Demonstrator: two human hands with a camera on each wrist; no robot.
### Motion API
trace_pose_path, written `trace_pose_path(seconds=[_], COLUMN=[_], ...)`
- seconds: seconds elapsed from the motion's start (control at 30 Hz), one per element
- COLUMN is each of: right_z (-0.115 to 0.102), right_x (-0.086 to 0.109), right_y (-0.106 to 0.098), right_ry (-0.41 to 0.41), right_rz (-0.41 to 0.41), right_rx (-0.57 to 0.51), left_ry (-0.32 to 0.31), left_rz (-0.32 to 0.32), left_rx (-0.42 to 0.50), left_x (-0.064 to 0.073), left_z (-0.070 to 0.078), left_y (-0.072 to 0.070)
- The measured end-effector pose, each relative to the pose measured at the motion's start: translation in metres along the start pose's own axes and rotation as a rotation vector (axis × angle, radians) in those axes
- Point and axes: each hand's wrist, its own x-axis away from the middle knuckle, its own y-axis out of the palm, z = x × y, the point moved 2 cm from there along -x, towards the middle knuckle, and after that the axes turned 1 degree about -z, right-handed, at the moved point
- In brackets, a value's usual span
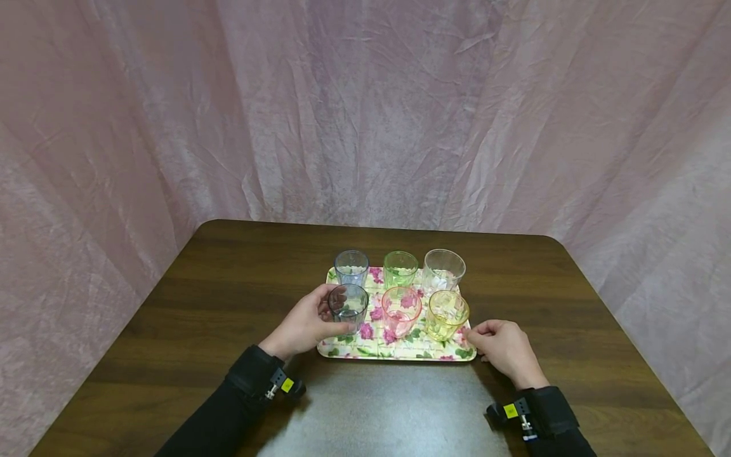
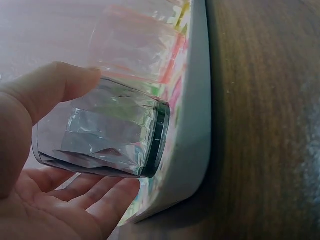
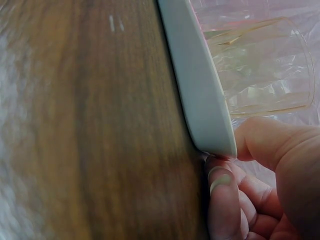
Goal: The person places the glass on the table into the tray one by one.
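A floral tray [image 1: 374,351] bears several tinted drinking glasses in two rows. My left hand [image 1: 308,322] is around the smoky grey glass [image 1: 349,306] at the tray's front left. In the left wrist view, the thumb [image 2: 65,87] lies on one side of this grey glass [image 2: 107,132] and the fingers on the other. My right hand [image 1: 505,346] pinches the tray's right front corner. The right wrist view shows its thumb against the rim of the tray [image 3: 202,95], the other fingers curled below. Close to that hand stands the yellow glass [image 1: 448,316].
A pink glass [image 1: 401,312] stands front middle. Behind are a blue glass [image 1: 351,268], a green glass [image 1: 400,270] and a clear glass [image 1: 443,270]. The tray lies on a brown wooden table [image 1: 240,279], with a pink curtain [image 1: 365,114] beyond its far edge.
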Motion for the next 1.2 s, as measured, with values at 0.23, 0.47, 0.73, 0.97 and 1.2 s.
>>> trace_pose_path(seconds=[0.23, 0.47, 0.73, 0.97, 1.2], right_z=[0.0, 0.0, 0.002, 0.001, 0.0], right_x=[0.0, 0.0, 0.0, 0.001, 0.001], right_y=[0.001, 0.001, 0.001, 0.001, 0.0], right_ry=[0.002, -0.004, 0.001, 0.004, 0.006], right_rz=[0.003, 0.001, 0.001, 0.002, 0.002], right_rx=[-0.004, -0.017, -0.017, -0.017, -0.023], left_ry=[0.003, 0.01, 0.025, 0.01, 0.024], left_rz=[0.005, 0.019, 0.027, 0.03, 0.001], left_rx=[-0.011, 0.016, 0.018, 0.025, 0.025], left_x=[0.0, -0.001, -0.001, -0.001, 0.0], left_z=[-0.005, -0.006, -0.009, -0.011, -0.011], left_y=[0.004, 0.007, 0.01, 0.011, 0.01])
